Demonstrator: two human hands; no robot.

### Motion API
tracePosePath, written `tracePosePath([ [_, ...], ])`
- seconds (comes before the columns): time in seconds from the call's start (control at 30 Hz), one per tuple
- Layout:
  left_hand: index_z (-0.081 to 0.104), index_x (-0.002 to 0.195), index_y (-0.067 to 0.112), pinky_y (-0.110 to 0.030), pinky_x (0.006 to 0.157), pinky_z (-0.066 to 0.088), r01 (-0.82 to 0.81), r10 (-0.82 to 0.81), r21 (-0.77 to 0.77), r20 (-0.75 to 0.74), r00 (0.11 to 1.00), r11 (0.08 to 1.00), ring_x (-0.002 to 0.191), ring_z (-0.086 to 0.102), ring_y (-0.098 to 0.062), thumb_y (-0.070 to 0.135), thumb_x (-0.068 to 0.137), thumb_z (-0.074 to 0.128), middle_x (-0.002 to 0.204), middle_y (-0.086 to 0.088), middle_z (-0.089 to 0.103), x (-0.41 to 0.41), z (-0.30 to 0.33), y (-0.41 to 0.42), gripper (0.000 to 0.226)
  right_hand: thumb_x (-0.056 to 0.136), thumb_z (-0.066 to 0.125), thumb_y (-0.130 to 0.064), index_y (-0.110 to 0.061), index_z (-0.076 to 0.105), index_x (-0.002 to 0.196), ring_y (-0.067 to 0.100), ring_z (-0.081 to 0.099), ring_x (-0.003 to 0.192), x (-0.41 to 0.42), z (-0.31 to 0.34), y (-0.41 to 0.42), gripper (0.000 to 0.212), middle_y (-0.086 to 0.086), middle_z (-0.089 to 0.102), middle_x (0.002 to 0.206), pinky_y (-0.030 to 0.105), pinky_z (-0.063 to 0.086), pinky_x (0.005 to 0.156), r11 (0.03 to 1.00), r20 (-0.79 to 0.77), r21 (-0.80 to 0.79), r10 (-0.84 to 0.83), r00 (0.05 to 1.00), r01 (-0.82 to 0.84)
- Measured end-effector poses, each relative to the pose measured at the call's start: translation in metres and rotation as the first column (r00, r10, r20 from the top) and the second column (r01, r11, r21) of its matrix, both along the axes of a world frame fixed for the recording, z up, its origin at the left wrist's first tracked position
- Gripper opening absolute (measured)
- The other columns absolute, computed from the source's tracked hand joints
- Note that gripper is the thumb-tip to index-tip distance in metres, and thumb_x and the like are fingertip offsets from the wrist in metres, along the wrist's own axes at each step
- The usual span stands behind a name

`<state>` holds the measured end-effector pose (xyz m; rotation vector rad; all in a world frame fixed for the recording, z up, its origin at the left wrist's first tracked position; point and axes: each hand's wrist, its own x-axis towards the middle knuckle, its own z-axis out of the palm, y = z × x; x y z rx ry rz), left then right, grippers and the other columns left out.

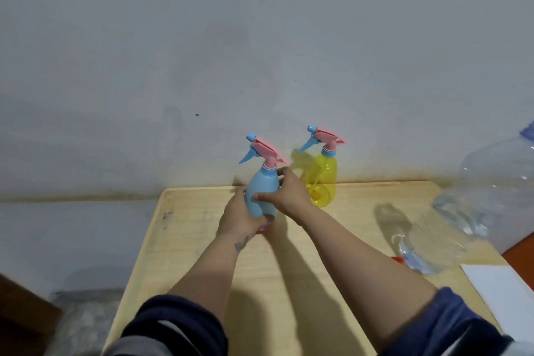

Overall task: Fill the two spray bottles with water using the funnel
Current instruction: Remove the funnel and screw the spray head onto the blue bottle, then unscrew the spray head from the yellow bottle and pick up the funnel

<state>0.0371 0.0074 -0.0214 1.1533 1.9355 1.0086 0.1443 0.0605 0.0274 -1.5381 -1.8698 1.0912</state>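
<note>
Spray bottles were both capped, so no filling had been done yet. Opaque blue plastic bottle (261,193) was gripped mid-table by left hand (241,218) and right hand (284,193); translucent yellow one (325,182) was parked far right, funnel not spotted.

Blue bottle (261,192), yellow bottle (325,182) (pink tops)

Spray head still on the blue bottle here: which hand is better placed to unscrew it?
Right, probably. The right hand sits high on the blue bottle, fingertips by the collar under the pink spray head. The left hand wraps the lower body, suited to holding it steady.
</note>
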Motion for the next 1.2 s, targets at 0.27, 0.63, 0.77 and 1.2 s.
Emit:
tracePosePath([
  [0.27, 0.04, 0.131, 0.025, -0.033, 0.077, 0.053, -0.143, 0.141, 0.041, 0.044, 0.989, 0.989, 0.1, 0.06, -0.019, 0.022, 0.061, 0.084, 0.118, 0.002, 0.059, -0.027, -0.034, 0.064, 0.082, 0.065, 0.085, -0.024, -0.017, 0.05, 0.126, 0.02, 0.061, 0.103, -0.04, -0.029, 0.061, 0.071, 0.001, 0.063, 0.116, 0.029, 0.047, 0.08, 0.993, -0.024, 0.091, 0.079, 0.997, -0.077],
  [0.63, 0.035, 0.135, 0.02, -0.021, 0.069, 0.048, -0.096, 0.096, -0.016, 0.014, 0.995, 0.995, 0.105, 0.058, -0.021, 0.016, 0.062, 0.084, 0.122, -0.001, 0.055, -0.038, -0.046, 0.068, 0.088, 0.06, 0.088, -0.031, -0.019, 0.045, 0.132, 0.022, 0.055, 0.113, -0.045, -0.038, 0.061, 0.085, 0.005, 0.056, 0.124, 0.039, 0.048, 0.095, 0.993, -0.048, 0.073, 0.1, 0.994, -0.096],
  [0.77, 0.032, 0.137, 0.011, -0.034, 0.094, 0.045, -0.128, 0.121, -0.08, -0.088, 0.989, 0.989, 0.122, 0.049, -0.027, 0.021, 0.067, 0.083, 0.132, -0.006, 0.045, -0.025, -0.042, 0.048, 0.087, 0.072, 0.082, -0.026, -0.017, 0.041, 0.139, 0.023, 0.05, 0.122, -0.021, -0.031, 0.05, 0.079, 0.008, 0.051, 0.133, 0.03, 0.041, 0.096, 0.997, -0.017, 0.011, 0.07, 0.997, -0.07],
  [1.2, 0.046, 0.125, 0.02, -0.039, 0.094, 0.045, 0.02, -0.091, -0.224, -0.312, 0.946, 0.974, 0.118, 0.051, -0.024, 0.041, 0.082, 0.064, 0.126, -0.001, 0.049, 0.063, -0.014, 0.057, 0.052, 0.081, 0.067, -0.022, -0.017, 0.041, 0.096, 0.023, 0.052, 0.082, 0.086, -0.017, 0.043, 0.031, 0.003, 0.053, 0.094, 0.029, 0.037, 0.063, 0.942, -0.003, 0.074, -0.328, 0.945, 0.327],
])
